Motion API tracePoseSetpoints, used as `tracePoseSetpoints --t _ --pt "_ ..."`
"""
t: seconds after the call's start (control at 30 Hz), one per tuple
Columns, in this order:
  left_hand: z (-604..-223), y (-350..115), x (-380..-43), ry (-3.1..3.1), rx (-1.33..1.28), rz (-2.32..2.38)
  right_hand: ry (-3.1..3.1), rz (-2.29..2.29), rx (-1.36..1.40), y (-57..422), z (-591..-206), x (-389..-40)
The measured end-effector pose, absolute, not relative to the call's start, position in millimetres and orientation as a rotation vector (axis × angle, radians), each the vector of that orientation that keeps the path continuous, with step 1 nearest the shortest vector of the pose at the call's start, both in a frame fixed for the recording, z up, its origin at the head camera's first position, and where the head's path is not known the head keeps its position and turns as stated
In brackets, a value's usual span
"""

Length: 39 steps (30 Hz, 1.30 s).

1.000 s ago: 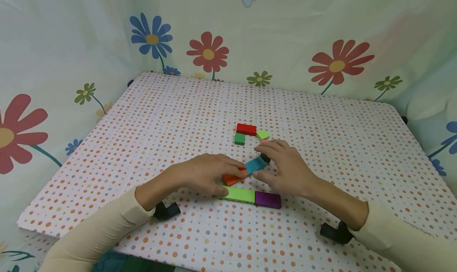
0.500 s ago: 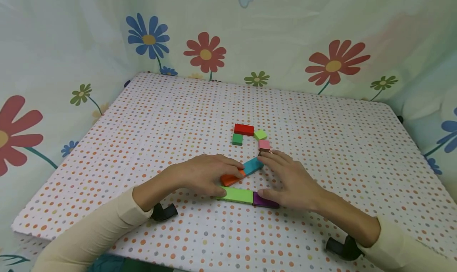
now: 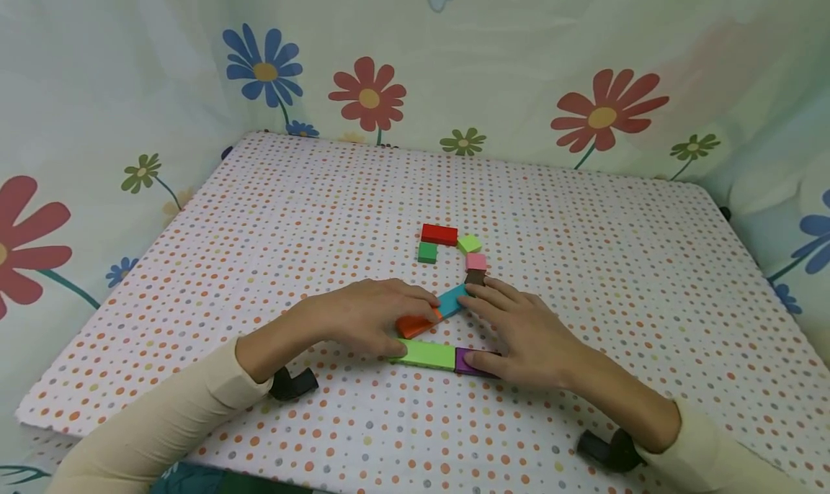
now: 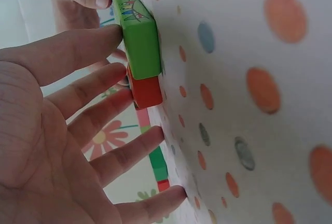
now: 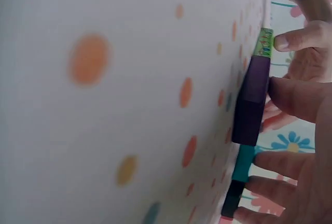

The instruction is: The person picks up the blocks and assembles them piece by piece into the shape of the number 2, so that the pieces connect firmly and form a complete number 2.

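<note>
In the head view, the spread fingers of my left hand point(image 3: 372, 315) touch blocks on the table. Its thumb rests on the left end of a long light green block point(image 3: 428, 354), and its fingers lie on an orange block point(image 3: 411, 327). My right hand point(image 3: 534, 339) has its thumb on a purple block point(image 3: 462, 361), which adjoins the light green one. Its fingertips touch a blue block point(image 3: 452, 302) and a dark brown block point(image 3: 475, 278). The right wrist view shows these straight fingers on the purple block point(image 5: 252, 99) and the dark block point(image 5: 233, 199).
Beyond the hands, a pink block point(image 3: 476, 261), a small light green block point(image 3: 469, 244), a red block point(image 3: 439, 235) and a green block point(image 3: 427, 253) continue a curved row. The dotted tablecloth point(image 3: 324, 213) covers the table, with a flowered curtain point(image 3: 506, 62) behind.
My right thumb has moved from near the blue block down onto the purple one. The dark brown block now sits between the pink and blue blocks. My left hand has hardly moved.
</note>
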<state>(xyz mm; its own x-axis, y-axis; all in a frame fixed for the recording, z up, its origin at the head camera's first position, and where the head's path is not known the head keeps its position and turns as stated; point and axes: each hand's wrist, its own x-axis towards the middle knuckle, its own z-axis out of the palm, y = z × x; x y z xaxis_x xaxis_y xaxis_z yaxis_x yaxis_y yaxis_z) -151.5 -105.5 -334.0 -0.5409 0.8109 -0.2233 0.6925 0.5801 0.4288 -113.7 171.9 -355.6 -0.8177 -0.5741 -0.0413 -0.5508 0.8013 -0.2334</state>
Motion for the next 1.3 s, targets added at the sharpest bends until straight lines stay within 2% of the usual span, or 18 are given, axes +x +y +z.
tracePoseSetpoints --t 0.63,0.97,1.3 --pt "-322.4 -96.7 -176.2 2.332 1.261 0.501 2.874 -0.283 -0.894 170.5 -350.4 -115.5" --pt "-299.8 -102.7 -203.9 2.491 1.095 0.537 2.867 -0.274 -0.891 170.0 -351.0 -117.2" --pt "-301.7 -102.2 -230.5 2.564 0.922 0.54 2.863 -0.267 -0.875 170.0 -350.9 -117.0"
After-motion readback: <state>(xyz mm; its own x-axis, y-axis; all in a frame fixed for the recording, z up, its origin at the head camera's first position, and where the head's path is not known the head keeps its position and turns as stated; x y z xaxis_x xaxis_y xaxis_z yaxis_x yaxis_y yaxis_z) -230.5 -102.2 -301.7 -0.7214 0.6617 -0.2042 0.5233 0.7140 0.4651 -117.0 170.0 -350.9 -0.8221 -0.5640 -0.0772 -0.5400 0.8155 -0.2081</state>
